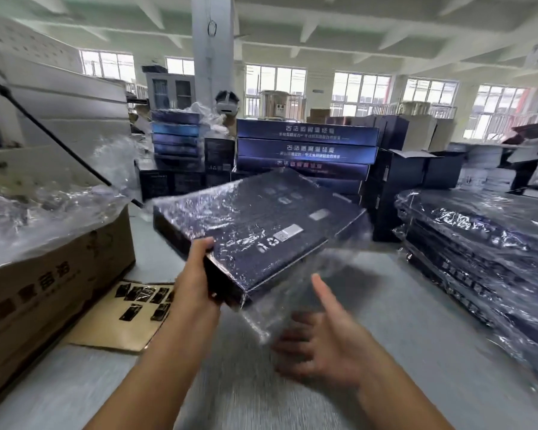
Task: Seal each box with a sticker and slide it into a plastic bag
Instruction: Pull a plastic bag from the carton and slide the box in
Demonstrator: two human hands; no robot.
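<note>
A flat dark blue box (255, 225) hangs tilted in mid-air at the centre, wrapped in a clear plastic bag (280, 308) whose loose open end trails below its near corner. My left hand (196, 277) grips the box at its near left corner, thumb on top. My right hand (320, 346) is below and to the right, palm up, fingers spread, apart from the box, close to the bag's loose end. Dark stickers (143, 301) lie on a cardboard sheet (118, 327) at the lower left.
A large cardboard carton (44, 290) with clear bags stands at the left. Bagged boxes (485, 262) are stacked at the right. Unbagged blue boxes (305, 147) are piled behind the centre. A grey tabletop (401, 305) lies below.
</note>
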